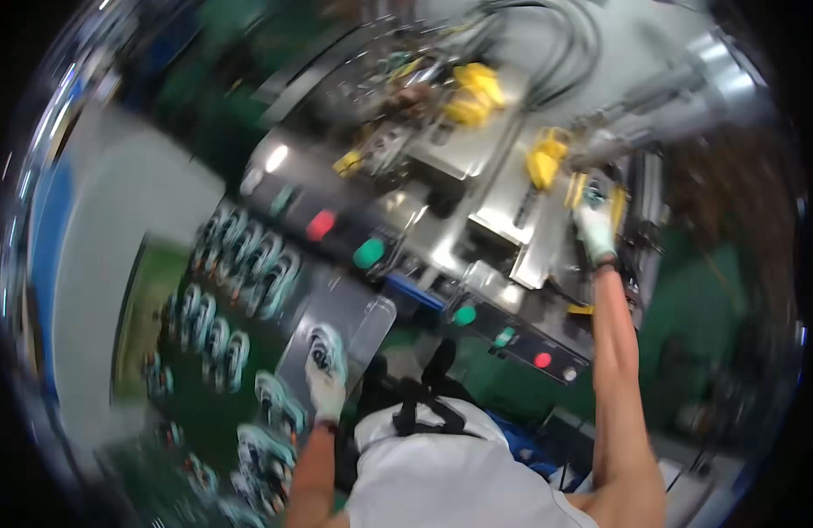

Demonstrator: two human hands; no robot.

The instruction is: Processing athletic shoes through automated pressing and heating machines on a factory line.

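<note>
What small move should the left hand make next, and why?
Probably lift the round part off the grey tray: the gloved left hand rests on it, while the right hand is already at the machine.

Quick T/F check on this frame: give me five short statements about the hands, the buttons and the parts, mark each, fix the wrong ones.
1. The left hand, in a light glove, rests on a round teal-and-black part lying on a grey flat tray. True.
2. The right hand hangs by the person's side. False: it is stretched out to the steel machine, beside a yellow fitting.
3. A red round button and a green round button sit on the dark control panel. True.
4. Rows of similar round parts lie to the person's left. True.
5. Both hands are bare. False: both wear light gloves.
</note>
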